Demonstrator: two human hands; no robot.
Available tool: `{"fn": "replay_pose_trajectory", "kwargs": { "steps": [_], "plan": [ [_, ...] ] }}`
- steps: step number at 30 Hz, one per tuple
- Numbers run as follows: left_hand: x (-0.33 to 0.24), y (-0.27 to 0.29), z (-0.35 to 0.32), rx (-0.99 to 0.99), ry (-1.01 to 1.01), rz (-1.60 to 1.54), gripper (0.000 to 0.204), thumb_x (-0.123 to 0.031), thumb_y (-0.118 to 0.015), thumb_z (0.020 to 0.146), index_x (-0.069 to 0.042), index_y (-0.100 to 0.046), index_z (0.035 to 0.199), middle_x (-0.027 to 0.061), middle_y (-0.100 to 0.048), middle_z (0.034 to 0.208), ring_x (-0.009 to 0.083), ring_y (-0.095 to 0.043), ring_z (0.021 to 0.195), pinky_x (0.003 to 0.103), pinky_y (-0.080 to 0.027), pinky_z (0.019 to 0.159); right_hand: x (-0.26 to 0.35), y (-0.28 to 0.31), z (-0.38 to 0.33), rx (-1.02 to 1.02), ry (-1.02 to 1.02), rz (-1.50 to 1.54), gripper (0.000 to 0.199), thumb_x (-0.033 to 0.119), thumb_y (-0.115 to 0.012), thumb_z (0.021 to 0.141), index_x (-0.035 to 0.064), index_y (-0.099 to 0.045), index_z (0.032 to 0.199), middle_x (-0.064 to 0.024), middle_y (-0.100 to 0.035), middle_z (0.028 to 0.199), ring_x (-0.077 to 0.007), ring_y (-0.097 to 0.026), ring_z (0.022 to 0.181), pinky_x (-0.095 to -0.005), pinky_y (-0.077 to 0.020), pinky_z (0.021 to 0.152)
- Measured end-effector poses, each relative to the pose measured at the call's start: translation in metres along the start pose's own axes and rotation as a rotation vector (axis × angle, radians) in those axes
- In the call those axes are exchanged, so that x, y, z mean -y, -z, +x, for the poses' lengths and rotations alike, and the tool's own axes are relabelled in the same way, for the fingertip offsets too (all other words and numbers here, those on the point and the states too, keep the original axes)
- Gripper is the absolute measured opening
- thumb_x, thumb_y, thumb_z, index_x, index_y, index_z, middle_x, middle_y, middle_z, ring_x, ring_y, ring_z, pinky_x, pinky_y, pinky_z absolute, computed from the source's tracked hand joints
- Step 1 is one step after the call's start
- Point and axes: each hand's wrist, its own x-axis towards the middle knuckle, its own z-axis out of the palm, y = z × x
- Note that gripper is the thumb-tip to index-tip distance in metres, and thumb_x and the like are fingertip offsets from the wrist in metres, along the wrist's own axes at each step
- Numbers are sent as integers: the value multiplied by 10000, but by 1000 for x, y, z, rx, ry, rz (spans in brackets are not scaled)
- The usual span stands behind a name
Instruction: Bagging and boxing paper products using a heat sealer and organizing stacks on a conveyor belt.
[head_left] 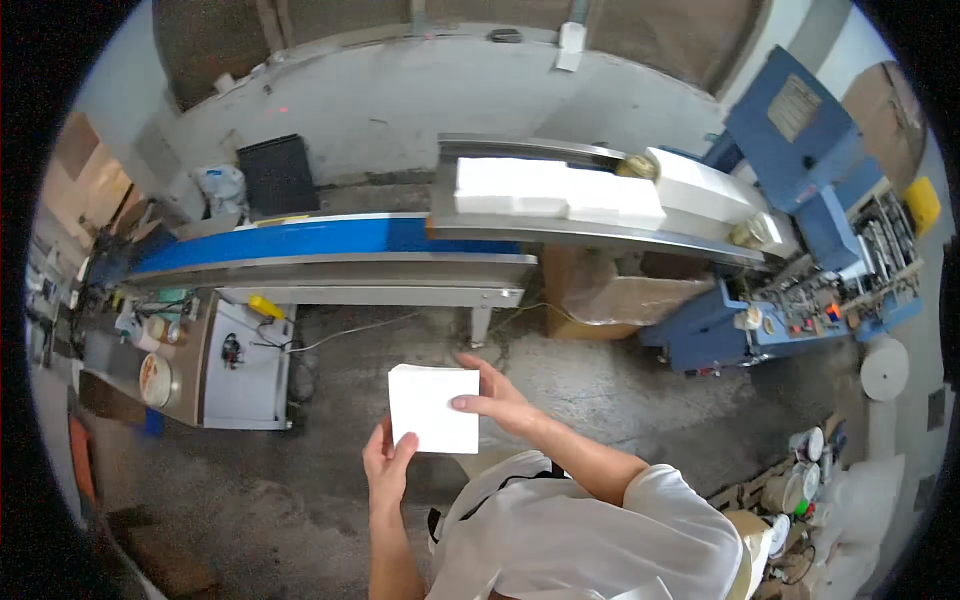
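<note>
A square stack of white paper sheets, perhaps napkins (432,412), is held between my two hands in front of my body. My left hand (388,462) grips its lower left corner, thumb on the top face. On the right edge my right hand (492,398) has its thumb on top and its fingers behind. Beyond my hands, long rows of similar white stacks (555,188) lie on the metal trough (600,228) of a blue machine (790,120). How many sheets I hold cannot be made out.
A blue conveyor belt (310,238) runs left from the trough. Below the trough stands a cardboard box (580,300) lined with plastic. At left is a metal table (245,375) with tubs and a yellow-handled tool. Buckets (790,488) crowd the lower right, and a cable crosses the floor.
</note>
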Motion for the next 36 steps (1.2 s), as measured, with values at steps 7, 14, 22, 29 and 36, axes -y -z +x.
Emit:
{"fn": "replay_pose_trajectory", "kwargs": {
  "steps": [7,14,22,29,36],
  "plan": [
    [-41,89,65,-226,25,57,475,-170,-668,906,62,-531,1296,72,-645,1101,123,-609,925,248,-504,742,-8,-78,134,107,-115,36,959,254,-805,764,-21,-241,1488,-188,-519,1324,-262,-504,1227,-380,-389,1048],
    [-74,162,139,-303,59,36,457,-143,-693,892,26,-545,1290,45,-641,1113,87,-590,893,237,-495,699,-5,-134,242,119,-111,150,894,144,-769,777,18,-247,1491,-179,-522,1302,-266,-528,1188,-379,-433,1006],
    [-100,262,213,-325,61,-104,486,-130,-696,897,48,-520,1313,63,-631,1163,119,-591,1020,269,-484,869,-24,-204,359,216,-257,160,927,100,-758,773,16,-200,1509,-158,-498,1357,-274,-516,1226,-408,-425,1027],
    [-115,371,268,-406,28,-316,517,-260,-683,915,22,-531,1320,60,-651,1127,112,-608,956,274,-498,780,-21,-300,462,160,-206,20,791,58,-740,757,-18,-327,1428,-158,-525,1313,-262,-542,1185,-403,-467,980],
    [-106,494,282,-561,-15,-364,448,-270,-649,939,-16,-562,1298,70,-664,1097,145,-632,956,286,-506,806,10,-412,580,152,-146,84,566,109,-653,837,25,-433,1351,-118,-575,1285,-289,-579,1168,-431,-461,1012]
  ]
}}
